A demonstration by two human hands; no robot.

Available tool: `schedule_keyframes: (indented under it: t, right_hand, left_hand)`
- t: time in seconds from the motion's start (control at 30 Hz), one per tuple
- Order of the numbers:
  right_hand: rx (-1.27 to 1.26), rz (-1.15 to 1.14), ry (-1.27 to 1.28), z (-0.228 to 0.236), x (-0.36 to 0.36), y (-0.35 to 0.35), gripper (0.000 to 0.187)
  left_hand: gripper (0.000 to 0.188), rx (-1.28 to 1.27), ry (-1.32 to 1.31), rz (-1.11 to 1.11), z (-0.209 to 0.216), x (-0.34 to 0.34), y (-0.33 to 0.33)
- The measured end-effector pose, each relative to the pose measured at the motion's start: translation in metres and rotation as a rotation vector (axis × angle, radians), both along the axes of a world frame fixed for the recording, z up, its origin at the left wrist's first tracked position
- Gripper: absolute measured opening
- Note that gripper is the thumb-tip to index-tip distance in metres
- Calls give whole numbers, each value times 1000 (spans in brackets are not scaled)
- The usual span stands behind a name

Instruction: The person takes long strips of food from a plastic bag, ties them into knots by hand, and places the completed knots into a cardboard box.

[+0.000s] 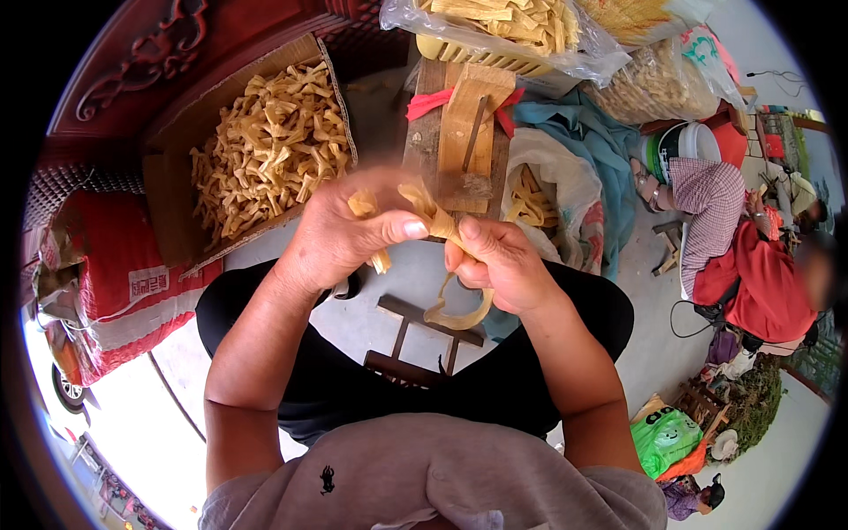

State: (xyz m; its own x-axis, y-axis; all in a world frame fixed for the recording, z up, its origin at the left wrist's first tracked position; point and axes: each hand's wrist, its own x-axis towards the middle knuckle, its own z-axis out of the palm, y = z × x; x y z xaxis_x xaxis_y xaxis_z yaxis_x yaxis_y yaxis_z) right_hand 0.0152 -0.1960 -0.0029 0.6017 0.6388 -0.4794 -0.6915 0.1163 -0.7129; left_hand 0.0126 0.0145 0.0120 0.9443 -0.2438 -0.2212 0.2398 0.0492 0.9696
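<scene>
Above my lap I work a pale yellow, pliable strip (473, 320), twisted or folded in its middle, with a loose tail curling below my right hand. My right hand (508, 265) pinches it between thumb and fingers. Closed at the strip's upper end, my left hand (331, 231) has its thumb pressed toward the twist, and yellow material pokes out above and below its grip. The left fingers are partly smeared by motion. Just beyond my hands, a wooden board (459, 132) with a slot or metal bar lies on a bench (424, 141), tied with red cloth.
At the left a cardboard box (168, 208) holds many knotted yellow pieces (278, 132). Past the bench sits a yellow basket (481, 57) with strips in plastic. A white bag (574, 181) with strips stands right of it. A person in red (760, 287) sits far right.
</scene>
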Motion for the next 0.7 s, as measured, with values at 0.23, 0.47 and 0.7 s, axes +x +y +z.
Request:
schedule_keyframes:
  t: [0.23, 0.47, 0.7]
  right_hand:
    - [-336, -111, -170, 11, 4, -5, 30]
    - [-766, -400, -748, -15, 34, -9, 21]
    - [-1201, -336, -997, -40, 56, -10, 21]
  left_hand:
    - [12, -60, 196, 46, -11, -4, -6]
    - [19, 15, 173, 208, -24, 30, -32]
    - [21, 439, 93, 274, -52, 44, -34]
